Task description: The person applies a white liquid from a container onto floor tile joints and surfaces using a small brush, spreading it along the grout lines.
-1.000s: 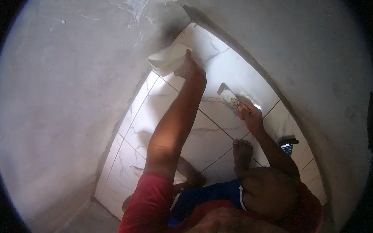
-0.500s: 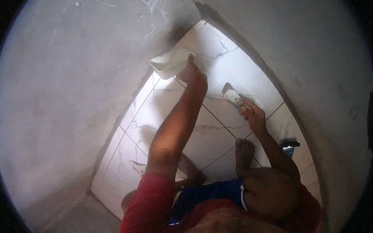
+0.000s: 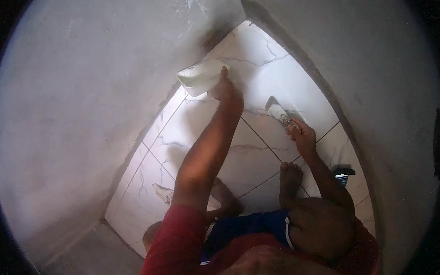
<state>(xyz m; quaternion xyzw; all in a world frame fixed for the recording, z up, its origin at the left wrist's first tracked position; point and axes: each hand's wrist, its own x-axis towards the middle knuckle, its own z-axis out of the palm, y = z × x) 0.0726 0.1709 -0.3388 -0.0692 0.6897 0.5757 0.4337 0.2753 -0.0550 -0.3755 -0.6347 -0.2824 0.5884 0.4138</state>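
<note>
My left hand (image 3: 226,90) is stretched forward near the left wall, closed on the edge of a white, open-topped plastic container (image 3: 197,77). The container is tilted with its mouth toward the wall, and its contents are hard to make out. In my right hand (image 3: 303,136) is a putty knife (image 3: 279,112), its handle gripped and its flat blade pointing forward and left. White residue coats the blade and the handle. The blade is low over the marbled floor tiles (image 3: 259,131); whether it touches them I cannot tell.
Bare grey walls (image 3: 81,98) meet at a far corner and close in on both sides. A crumpled pale cloth (image 3: 163,192) lies on the left. At the right, by the wall, is a phone-like device (image 3: 342,176) with a lit screen. My bare foot (image 3: 290,178) rests on the tiles.
The view has shifted slightly, so walls and floor sit a little differently in the picture. Both hands keep their holds, with hardly any movement of container or putty knife.
</note>
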